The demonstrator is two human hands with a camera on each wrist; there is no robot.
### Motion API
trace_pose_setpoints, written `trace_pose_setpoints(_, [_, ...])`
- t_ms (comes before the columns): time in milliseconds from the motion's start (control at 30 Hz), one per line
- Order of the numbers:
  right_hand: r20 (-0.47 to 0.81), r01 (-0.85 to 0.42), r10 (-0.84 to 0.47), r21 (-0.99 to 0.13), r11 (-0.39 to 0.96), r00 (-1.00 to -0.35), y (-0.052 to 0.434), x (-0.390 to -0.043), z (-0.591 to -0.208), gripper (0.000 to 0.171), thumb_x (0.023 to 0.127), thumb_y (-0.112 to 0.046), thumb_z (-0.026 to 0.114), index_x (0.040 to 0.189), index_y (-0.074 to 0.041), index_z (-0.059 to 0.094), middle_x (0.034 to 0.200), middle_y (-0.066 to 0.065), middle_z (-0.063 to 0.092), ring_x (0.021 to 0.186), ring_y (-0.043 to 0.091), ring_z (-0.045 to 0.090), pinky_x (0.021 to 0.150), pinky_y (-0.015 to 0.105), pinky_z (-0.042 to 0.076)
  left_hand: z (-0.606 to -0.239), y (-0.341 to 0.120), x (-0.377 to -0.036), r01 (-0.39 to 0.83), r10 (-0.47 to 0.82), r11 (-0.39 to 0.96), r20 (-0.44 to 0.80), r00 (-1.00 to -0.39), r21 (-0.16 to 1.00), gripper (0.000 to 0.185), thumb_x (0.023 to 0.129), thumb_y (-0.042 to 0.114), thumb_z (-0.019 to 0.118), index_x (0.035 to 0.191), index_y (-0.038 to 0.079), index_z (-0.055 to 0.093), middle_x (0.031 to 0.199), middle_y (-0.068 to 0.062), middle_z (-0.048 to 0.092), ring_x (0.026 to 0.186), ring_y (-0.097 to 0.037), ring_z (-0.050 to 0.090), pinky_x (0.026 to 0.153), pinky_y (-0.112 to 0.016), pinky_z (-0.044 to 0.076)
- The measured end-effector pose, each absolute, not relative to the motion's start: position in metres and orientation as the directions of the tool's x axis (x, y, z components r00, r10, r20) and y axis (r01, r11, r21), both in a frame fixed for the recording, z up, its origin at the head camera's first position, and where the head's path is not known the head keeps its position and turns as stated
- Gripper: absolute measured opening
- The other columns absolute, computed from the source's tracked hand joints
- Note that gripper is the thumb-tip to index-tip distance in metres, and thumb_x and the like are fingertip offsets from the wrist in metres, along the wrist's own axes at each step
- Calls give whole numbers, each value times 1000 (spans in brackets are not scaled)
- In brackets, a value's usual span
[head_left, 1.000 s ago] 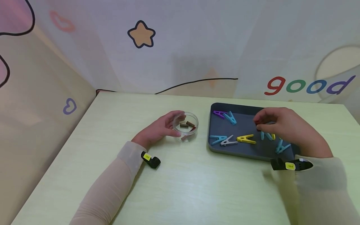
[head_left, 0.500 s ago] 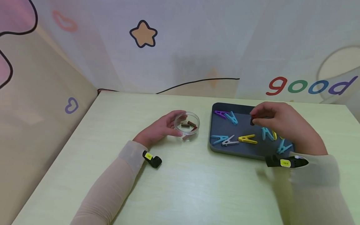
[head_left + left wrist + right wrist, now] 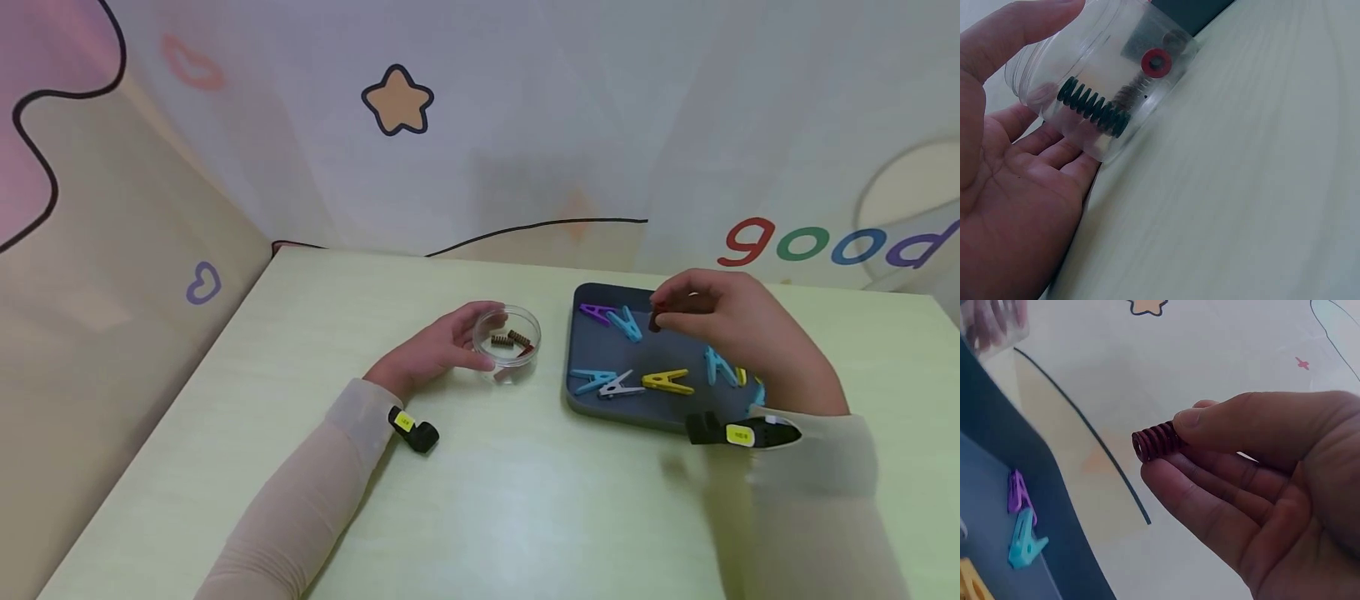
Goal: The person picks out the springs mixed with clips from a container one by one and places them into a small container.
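Note:
My left hand (image 3: 438, 348) grips a clear plastic jar (image 3: 1107, 44) that stands on the table, thumb on the near side and fingers behind. Inside the jar lie several coil springs; in the left wrist view a dark green spring (image 3: 1092, 107) and a red-ended spring (image 3: 1156, 63) show through the wall. Between thumb and fingertips, my right hand (image 3: 742, 333) pinches a dark red coil spring (image 3: 1157, 440), held above the dark grey tray (image 3: 600, 348). Part of the tray's right side is hidden behind this hand.
In the tray lie several clothespins: a purple clothespin (image 3: 597, 313), blue ones, a white clothespin (image 3: 620, 386) and a yellow clothespin (image 3: 667, 381). The pale table (image 3: 487, 500) extends in front, and a printed wall covering (image 3: 525, 125) rises behind it.
My right hand has moved left over the tray, carrying the red spring toward the jar. The left hand keeps its grip on the jar. The head view has shifted slightly.

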State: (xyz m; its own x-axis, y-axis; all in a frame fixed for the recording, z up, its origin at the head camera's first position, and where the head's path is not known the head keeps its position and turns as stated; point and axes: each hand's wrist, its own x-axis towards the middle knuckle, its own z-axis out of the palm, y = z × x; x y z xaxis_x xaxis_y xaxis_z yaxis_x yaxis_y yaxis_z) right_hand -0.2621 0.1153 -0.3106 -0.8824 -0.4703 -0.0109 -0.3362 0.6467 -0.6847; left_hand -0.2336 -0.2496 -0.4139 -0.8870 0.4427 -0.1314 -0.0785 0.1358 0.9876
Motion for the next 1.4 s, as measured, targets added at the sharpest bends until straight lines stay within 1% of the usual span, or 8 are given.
trace_pose_setpoints(233, [-5, -310, -433, -690, 653, -901, 106, -260, -309, 21, 92, -22, 66, 112, -17, 64, 108, 5, 71, 101, 22, 68, 82, 24, 52, -414, -246, -233, -74, 446, 143, -131, -886, 987, 74, 81, 3, 72, 145, 19, 37, 151, -7, 41, 142, -16, 35, 114, -37, 32])
trace_pose_setpoints(400, [7, -309, -418, -686, 659, -908, 103, -258, -309, 20, 92, -23, 66, 111, -18, 65, 108, 3, 71, 101, 21, 68, 81, 25, 51, -413, -245, -234, -74, 450, 146, -133, -883, 987, 73, 82, 2, 71, 145, 18, 37, 151, -8, 41, 142, -15, 35, 117, -39, 29])
trace_pose_setpoints(500, [24, -317, -419, -694, 647, -908, 101, -259, -311, 22, 92, -23, 67, 113, -17, 65, 110, 5, 71, 102, 23, 68, 84, 31, 55, -412, -245, -235, -76, 449, 148, -135, -883, 986, 74, 81, 2, 71, 145, 19, 37, 151, -8, 41, 142, -15, 35, 118, -40, 27])
trace_pose_setpoints(767, [74, -340, -419, -717, 608, -905, 94, -257, -310, 22, 91, -21, 68, 112, -16, 66, 108, 5, 71, 99, 20, 68, 78, 14, 49, -414, -249, -236, -59, 445, 158, -124, -887, 986, 76, 81, 1, 72, 146, 19, 36, 151, -8, 42, 143, -18, 34, 118, -41, 27])
trace_pose_setpoints(833, [72, -341, -425, -721, 603, -902, 91, -258, -309, 22, 91, -21, 68, 112, -16, 66, 108, 4, 71, 100, 19, 68, 81, 18, 50, -415, -250, -236, -61, 441, 155, -124, -889, 986, 76, 81, 1, 72, 146, 19, 36, 151, -8, 42, 143, -18, 34, 118, -41, 27])
trace_pose_setpoints(1000, [72, -344, -430, -721, 601, -900, 87, -258, -307, 21, 91, -19, 67, 112, -15, 65, 107, 5, 71, 100, 20, 68, 88, 35, 54, -416, -251, -236, -54, 439, 153, -117, -891, 987, 76, 81, 2, 72, 146, 20, 37, 152, -8, 41, 143, -18, 34, 118, -41, 28])
trace_pose_setpoints(1067, [73, -345, -429, -719, 603, -900, 86, -258, -308, 21, 91, -18, 67, 112, -15, 65, 107, 5, 71, 100, 20, 68, 88, 37, 54, -416, -250, -236, -49, 439, 157, -114, -891, 986, 75, 81, 3, 72, 145, 20, 37, 151, -7, 41, 143, -18, 34, 118, -41, 27])
trace_pose_setpoints(1400, [113, -380, -442, -720, 580, -890, 77, -254, -315, 23, 91, -19, 68, 113, -14, 65, 108, 5, 71, 98, 19, 68, 82, 25, 52, -416, -248, -232, -58, 437, 166, -126, -891, 984, 75, 81, 3, 72, 145, 21, 37, 151, -8, 42, 143, -17, 34, 118, -43, 27])
